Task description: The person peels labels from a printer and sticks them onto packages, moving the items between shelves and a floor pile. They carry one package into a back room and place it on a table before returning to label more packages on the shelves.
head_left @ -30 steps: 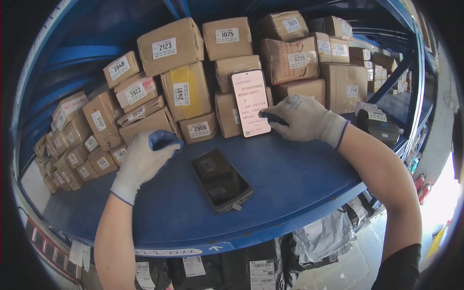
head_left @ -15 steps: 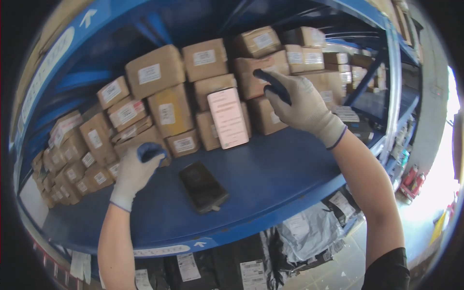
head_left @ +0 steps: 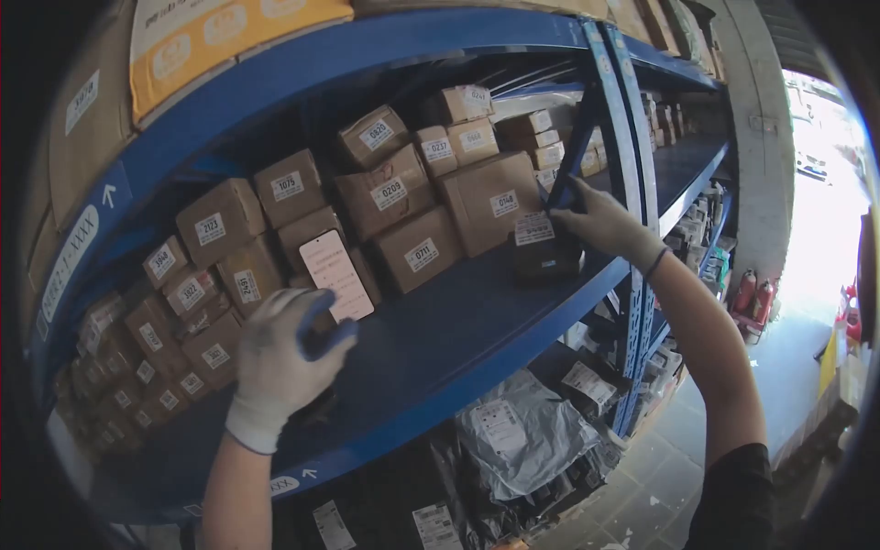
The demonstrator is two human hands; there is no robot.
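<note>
My left hand (head_left: 291, 362), in a white knit glove with dark blue fingertips, hovers over the shelf with thumb and fingers apart. It hides most of the dark handheld device that lies beneath it. Just beyond, a phone (head_left: 335, 273) with a lit pale-pink screen leans upright against the boxes. My right hand (head_left: 607, 225), gloved alike, reaches to the right end of the shelf, its thumb and forefinger spread. Right by these fingers lies a black parcel (head_left: 550, 266) with a white label (head_left: 534, 229) at its top.
Rows of labelled cardboard boxes (head_left: 423, 249) are stacked along the back of the blue shelf (head_left: 431, 335). A blue upright post (head_left: 632, 137) stands right beside my right hand. Below are grey and black plastic parcels (head_left: 522, 435). Red fire extinguishers (head_left: 753, 295) stand on the floor at right.
The view has swung to the right. My right hand has moved from above the boxes to the black parcel by the post. My left hand has moved right, now over the dark device.
</note>
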